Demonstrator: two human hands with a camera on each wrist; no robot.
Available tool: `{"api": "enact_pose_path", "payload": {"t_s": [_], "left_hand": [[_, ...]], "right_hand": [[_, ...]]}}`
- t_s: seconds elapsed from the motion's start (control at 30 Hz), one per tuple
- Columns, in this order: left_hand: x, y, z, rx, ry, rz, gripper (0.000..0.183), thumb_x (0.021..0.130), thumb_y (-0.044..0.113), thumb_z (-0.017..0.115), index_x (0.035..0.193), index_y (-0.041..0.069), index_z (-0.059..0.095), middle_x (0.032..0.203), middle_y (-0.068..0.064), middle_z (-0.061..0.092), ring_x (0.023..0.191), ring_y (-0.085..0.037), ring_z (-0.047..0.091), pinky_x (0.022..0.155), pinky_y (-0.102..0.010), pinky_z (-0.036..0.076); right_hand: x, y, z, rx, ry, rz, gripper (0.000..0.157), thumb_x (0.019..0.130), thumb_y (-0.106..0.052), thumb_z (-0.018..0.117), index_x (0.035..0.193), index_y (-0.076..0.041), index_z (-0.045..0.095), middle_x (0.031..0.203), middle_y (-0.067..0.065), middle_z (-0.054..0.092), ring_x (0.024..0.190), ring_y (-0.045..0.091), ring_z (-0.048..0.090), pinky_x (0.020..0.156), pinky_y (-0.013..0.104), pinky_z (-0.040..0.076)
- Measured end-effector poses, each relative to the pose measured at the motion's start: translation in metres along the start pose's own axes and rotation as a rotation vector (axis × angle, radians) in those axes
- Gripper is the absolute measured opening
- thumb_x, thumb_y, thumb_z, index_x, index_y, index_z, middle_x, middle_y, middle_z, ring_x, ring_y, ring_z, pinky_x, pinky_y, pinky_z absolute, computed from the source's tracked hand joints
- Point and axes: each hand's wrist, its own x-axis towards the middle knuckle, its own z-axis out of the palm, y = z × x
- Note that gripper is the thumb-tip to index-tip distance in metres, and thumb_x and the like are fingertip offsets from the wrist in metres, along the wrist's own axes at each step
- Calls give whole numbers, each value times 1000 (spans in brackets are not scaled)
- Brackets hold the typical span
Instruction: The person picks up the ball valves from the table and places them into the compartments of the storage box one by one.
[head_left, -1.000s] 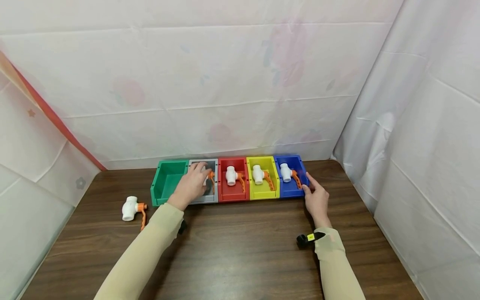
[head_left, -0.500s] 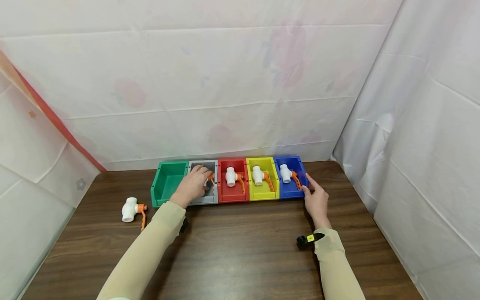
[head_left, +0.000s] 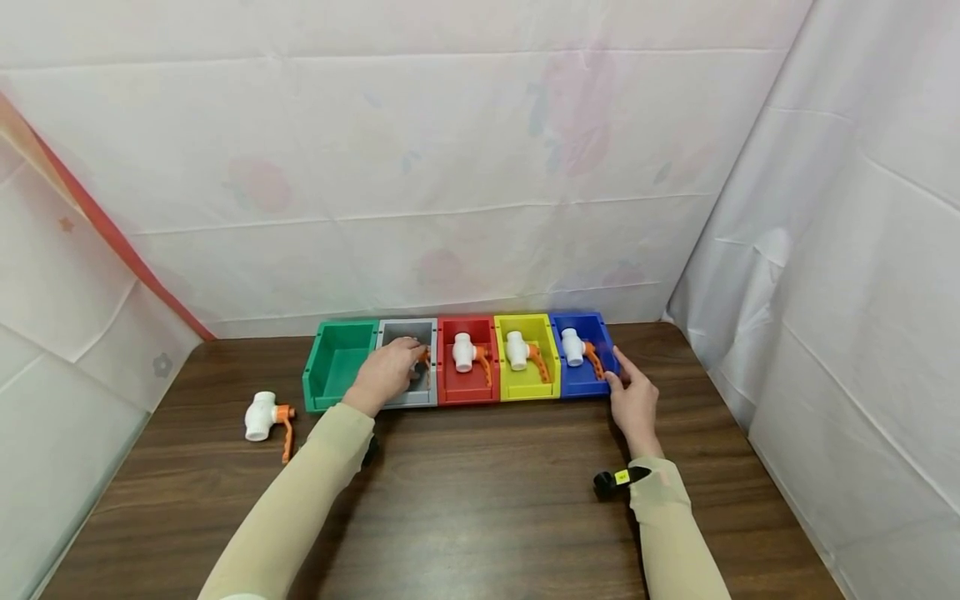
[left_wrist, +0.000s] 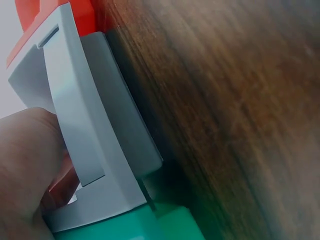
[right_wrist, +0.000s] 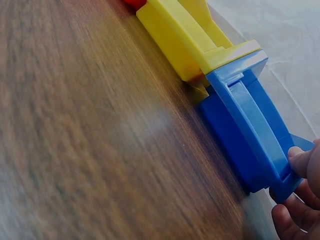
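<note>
In the head view my left hand reaches into the grey bin, fingers curled over a ball valve whose orange handle shows beside them; its white body is mostly hidden. The left wrist view shows the curled fingers behind the front wall of the grey bin. At the row's right end, my right hand pinches the side wall of the blue bin, thumb inside and fingers outside. A white ball valve with an orange handle lies in that blue bin.
Similar valves lie in the red bin and the yellow bin. A green bin ends the row at left. Another ball valve lies on the wooden table to the left. A white curtain hangs behind.
My left hand has drawn slightly lower and nearer the front inside the grey bin, its fingers more curled. The right hand stays on the blue bin.
</note>
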Motion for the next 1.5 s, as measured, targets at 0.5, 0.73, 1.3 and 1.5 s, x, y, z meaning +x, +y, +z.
{"api": "enact_pose_path", "payload": {"t_s": [0.5,0.73,1.3,1.5], "left_hand": [[1,3,4,-30,77,-73,32,82,8,82,112,7,74,109,-10,65,104,-26,60,87,-43,55],[0,2,8,-43,125,-54,30,82,6,80,112,6,74,110,-10,64,104,-27,57,85,-44,55],[-11,3,-11,-250,158,-92,19,89,18,76,107,12,76,106,-5,68,96,-24,58,81,-43,56],[-22,0,-18,-252,195,-103,20,90,21,75,107,11,76,103,-5,70,89,-23,60,72,-42,56]], "right_hand": [[1,3,2,-2,-5,25,49,98,-14,65,144,-26,56,94,14,65,81,27,56,76,40,45],[2,1,1,2,-5,17,48,97,-14,66,143,-23,57,93,14,64,80,28,55,74,40,44],[1,2,1,7,-3,7,48,97,-13,67,143,-23,57,93,14,66,82,28,57,77,42,46],[0,3,1,7,-6,4,48,97,-13,67,143,-22,57,92,15,65,81,29,56,76,42,45]]}}
